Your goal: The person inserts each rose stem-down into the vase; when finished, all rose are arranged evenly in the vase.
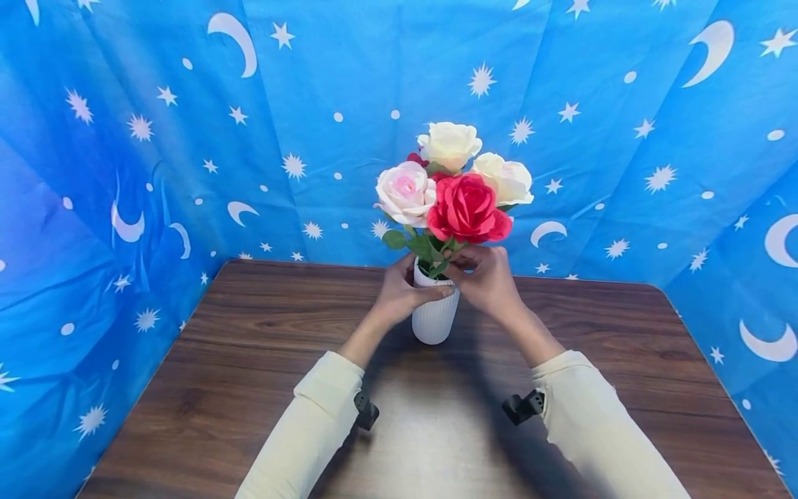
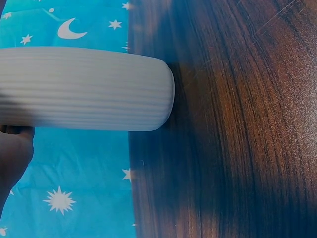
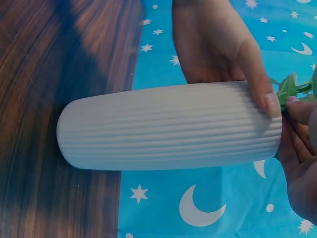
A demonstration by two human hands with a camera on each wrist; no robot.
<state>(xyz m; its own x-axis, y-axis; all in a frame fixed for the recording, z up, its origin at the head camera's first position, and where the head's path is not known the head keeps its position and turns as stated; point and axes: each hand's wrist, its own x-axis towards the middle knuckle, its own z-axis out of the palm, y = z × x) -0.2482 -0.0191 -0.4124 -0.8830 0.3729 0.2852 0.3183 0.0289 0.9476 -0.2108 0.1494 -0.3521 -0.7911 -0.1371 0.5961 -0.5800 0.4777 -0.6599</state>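
Note:
A white ribbed vase [image 1: 434, 315] stands upright near the back of the table, holding artificial roses. My left hand [image 1: 397, 291] grips it just below the rim, the thumb laid across its front. At the mouth, my right hand [image 1: 486, 277] pinches a green rose stem [image 3: 292, 90] among the leaves; which bloom it belongs to is hidden. Above are a red rose [image 1: 469, 209], a pale pink rose [image 1: 406, 190] and cream roses [image 1: 450, 145], with a darker red bloom partly covered behind. In the right wrist view the left thumb presses the vase's ribbed side.
The brown wood-grain table [image 1: 249, 333] ends just behind the vase. Blue cloth [image 1: 374, 62] with white moons and stars hangs at the back and both sides. Each cream sleeve carries a small black wrist camera [image 1: 524, 407].

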